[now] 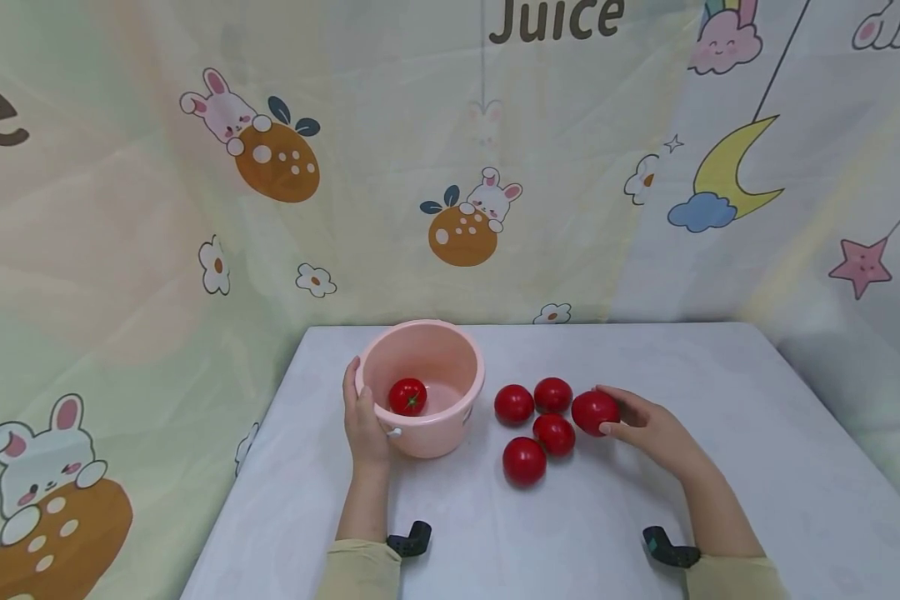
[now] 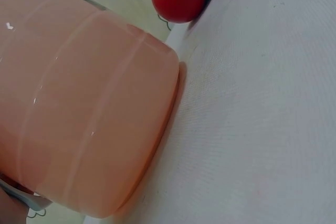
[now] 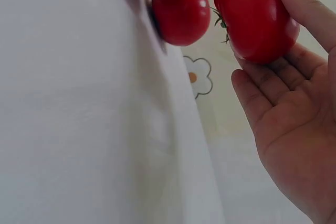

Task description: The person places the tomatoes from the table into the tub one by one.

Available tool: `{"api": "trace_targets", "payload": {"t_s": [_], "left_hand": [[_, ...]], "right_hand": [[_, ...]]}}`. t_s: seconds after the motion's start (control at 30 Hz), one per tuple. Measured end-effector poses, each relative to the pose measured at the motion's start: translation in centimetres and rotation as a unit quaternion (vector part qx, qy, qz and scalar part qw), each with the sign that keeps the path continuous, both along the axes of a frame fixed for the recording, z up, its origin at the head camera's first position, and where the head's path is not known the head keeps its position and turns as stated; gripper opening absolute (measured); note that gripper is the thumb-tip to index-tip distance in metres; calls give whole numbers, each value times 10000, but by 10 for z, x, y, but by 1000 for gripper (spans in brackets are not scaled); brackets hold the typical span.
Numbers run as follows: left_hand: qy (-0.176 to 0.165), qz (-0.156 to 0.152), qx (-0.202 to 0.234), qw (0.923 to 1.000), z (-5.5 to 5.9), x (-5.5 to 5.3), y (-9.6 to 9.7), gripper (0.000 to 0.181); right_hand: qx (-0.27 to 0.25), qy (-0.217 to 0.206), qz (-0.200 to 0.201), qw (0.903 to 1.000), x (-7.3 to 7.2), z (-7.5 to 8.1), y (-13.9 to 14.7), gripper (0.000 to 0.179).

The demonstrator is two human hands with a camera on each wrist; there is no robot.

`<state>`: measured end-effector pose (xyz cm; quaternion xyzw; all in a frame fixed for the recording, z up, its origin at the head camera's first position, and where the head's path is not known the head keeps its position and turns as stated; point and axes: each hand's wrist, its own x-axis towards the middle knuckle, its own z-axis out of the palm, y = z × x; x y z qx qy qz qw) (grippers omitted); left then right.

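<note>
A pink bucket (image 1: pixel 429 437) stands at the left of the table, one red tomato (image 1: pixel 408 397) with a green stem lying inside it. My left hand (image 1: pixel 366 425) holds the bucket's left side near the rim; in the left wrist view the bucket wall (image 2: pixel 89 93) fills much of the picture. Between thumb and fingers, my right hand (image 1: pixel 656 429) grips another tomato (image 1: pixel 596 412). The right wrist view shows this held tomato (image 3: pixel 257 17) raised over the table, its stem turned sideways. Several more tomatoes (image 1: pixel 553 435) lie grouped between the bucket and my right hand.
A white cloth covers the table (image 1: pixel 570 533), whose far edge meets a printed curtain (image 1: pixel 390 250). Both wrists carry a black camera mount, the left mount (image 1: pixel 411 539) close above the cloth. A white handle joint (image 1: pixel 394 432) sticks out from the bucket's near side.
</note>
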<state>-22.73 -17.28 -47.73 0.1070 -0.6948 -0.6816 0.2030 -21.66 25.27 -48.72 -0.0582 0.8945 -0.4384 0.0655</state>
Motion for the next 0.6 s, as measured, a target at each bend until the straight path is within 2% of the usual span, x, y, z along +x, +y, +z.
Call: {"api": "trace_targets", "payload": {"t_s": [0.2, 0.6], "left_hand": [[25, -30, -14, 10000, -1, -1, -1, 51], [-32, -66, 48, 10000, -1, -1, -2, 50]], "right_hand": [[-96, 169, 175, 9997, -9, 27, -7, 77], [-221, 337, 439, 9982, -41, 74, -27, 79]]}}
